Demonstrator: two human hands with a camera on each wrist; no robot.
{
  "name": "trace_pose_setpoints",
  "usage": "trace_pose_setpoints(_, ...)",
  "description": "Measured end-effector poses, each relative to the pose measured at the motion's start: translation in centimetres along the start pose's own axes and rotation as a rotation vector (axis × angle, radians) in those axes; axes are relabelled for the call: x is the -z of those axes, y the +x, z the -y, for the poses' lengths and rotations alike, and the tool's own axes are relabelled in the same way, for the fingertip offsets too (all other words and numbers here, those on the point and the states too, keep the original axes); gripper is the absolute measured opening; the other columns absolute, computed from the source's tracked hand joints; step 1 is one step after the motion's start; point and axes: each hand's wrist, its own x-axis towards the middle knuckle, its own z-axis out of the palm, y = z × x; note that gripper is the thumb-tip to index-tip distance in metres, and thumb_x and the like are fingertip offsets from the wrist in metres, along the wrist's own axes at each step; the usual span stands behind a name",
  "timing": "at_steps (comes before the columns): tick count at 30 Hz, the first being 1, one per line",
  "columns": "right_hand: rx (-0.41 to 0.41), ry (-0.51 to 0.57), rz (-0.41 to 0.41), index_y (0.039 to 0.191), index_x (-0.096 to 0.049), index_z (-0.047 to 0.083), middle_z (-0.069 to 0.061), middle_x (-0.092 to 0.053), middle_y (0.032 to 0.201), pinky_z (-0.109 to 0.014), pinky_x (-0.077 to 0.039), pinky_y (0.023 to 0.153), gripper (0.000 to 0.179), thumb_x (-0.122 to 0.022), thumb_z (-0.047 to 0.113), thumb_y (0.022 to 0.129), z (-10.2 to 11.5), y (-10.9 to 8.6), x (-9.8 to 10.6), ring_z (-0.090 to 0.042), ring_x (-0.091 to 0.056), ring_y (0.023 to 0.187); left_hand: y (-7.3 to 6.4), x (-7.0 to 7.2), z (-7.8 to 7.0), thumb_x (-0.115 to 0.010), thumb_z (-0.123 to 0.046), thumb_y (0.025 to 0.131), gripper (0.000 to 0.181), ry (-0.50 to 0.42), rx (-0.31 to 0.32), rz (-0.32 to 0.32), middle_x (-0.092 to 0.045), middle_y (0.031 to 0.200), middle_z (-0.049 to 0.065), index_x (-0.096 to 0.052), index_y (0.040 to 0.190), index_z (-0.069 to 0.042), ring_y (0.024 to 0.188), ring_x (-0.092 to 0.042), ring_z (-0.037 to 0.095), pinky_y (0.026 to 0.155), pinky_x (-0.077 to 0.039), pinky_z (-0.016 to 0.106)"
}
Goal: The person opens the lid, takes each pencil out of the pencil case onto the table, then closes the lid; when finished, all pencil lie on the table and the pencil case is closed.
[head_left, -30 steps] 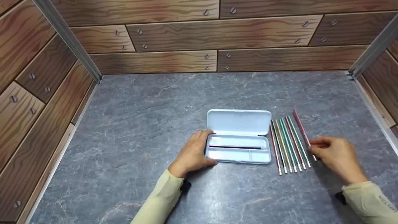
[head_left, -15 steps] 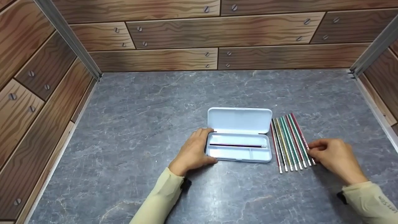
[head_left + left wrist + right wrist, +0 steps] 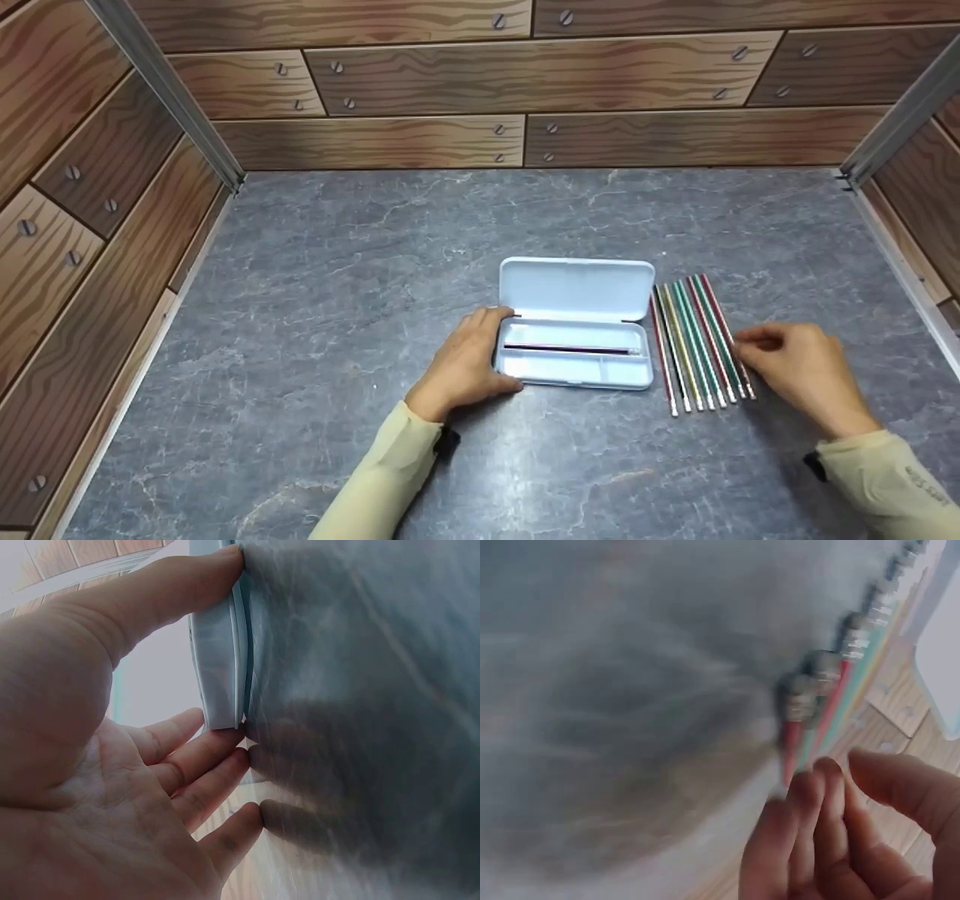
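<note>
A light blue pencil case (image 3: 577, 289) lies with its lid raised, one dark pencil (image 3: 570, 348) lengthwise in its back compartment. My left hand (image 3: 463, 364) holds the case's left end, thumb at the front edge and fingers at the back corner; the left wrist view shows the thumb (image 3: 161, 596) along its side. To the right of the case, several red, green, gold and dark pencils lie side by side, silver eraser ends toward me. My right hand (image 3: 802, 371) is beside the rightmost red pencil (image 3: 726, 330), fingertips right at its side, thumb apart from the fingers in the right wrist view.
The grey marbled tabletop (image 3: 337, 262) spreads around the case. Wood-patterned panels (image 3: 420, 82) wall it in at the back and both sides, with metal posts (image 3: 169, 97) in the corners.
The rightmost red pencil, earlier apart at a slant in my right fingers, has shifted left against the row. My right hand has moved slightly left and its grip has loosened; the left hand stays put.
</note>
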Motion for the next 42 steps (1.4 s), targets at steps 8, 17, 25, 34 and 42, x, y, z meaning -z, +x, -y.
trace_pose_setpoints(8, 0.207, 0.374, -0.024, 0.128, -0.080, -0.002, -0.026, -0.082, 0.123, -0.005, -0.057, 0.085, 0.031, -0.084, 0.004, 0.097, 6.1, 1.4, -2.7, 0.015, -0.069, 0.095, -0.2, 0.3, -0.3, -0.103, -0.021, 0.076, 0.099, -0.012, 0.027, 0.014, -0.062, 0.152, 0.016, -0.051, 0.159, -0.006, 0.142, -0.059, 0.038, 0.123, -0.051, 0.053)
trace_pose_setpoints(17, 0.407, 0.270, 0.110, 0.116, -0.085, 0.004, -0.011, -0.086, 0.111, -0.020, -0.065, 0.087, 0.023, -0.087, 0.002, 0.093, 9.2, 2.1, -6.4, -0.023, -0.082, 0.100, -0.1, 0.0, -0.4, -0.103, -0.022, 0.076, 0.100, -0.009, 0.034, 0.030, -0.062, 0.153, 0.015, -0.050, 0.160, -0.006, 0.143, -0.058, 0.037, 0.124, -0.050, 0.051)
trace_pose_setpoints(25, 0.476, 0.151, 0.177, 0.120, -0.085, 0.004, -0.011, -0.086, 0.113, -0.045, -0.068, 0.094, 0.027, -0.088, 0.008, 0.094, 9.5, 2.1, -7.3, -0.030, -0.083, 0.104, 0.0, 0.3, -0.7, -0.103, -0.022, 0.076, 0.100, 0.007, 0.029, 0.027, -0.062, 0.152, 0.015, -0.051, 0.160, -0.005, 0.142, -0.059, 0.037, 0.124, -0.050, 0.051)
trace_pose_setpoints(34, 0.441, 0.134, 0.322, 0.122, -0.082, 0.001, -0.009, -0.085, 0.108, -0.027, -0.063, 0.087, 0.027, -0.082, 0.008, 0.097, 10.2, 3.0, -6.8, -0.017, -0.077, 0.097, -0.1, 0.5, -0.6, -0.103, -0.022, 0.076, 0.099, 0.006, 0.020, 0.014, -0.063, 0.151, 0.015, -0.051, 0.159, -0.005, 0.141, -0.060, 0.037, 0.123, -0.050, 0.051)
trace_pose_setpoints(42, 0.447, 0.143, 0.325, 0.115, -0.084, 0.005, -0.004, -0.084, 0.102, -0.023, -0.059, 0.083, 0.019, -0.082, 0.009, 0.097, 10.2, 3.3, -6.9, -0.009, -0.073, 0.093, 0.0, 0.4, -0.4, -0.103, -0.021, 0.076, 0.099, 0.001, 0.024, 0.016, -0.063, 0.151, 0.016, -0.051, 0.159, -0.006, 0.140, -0.060, 0.038, 0.122, -0.051, 0.052)
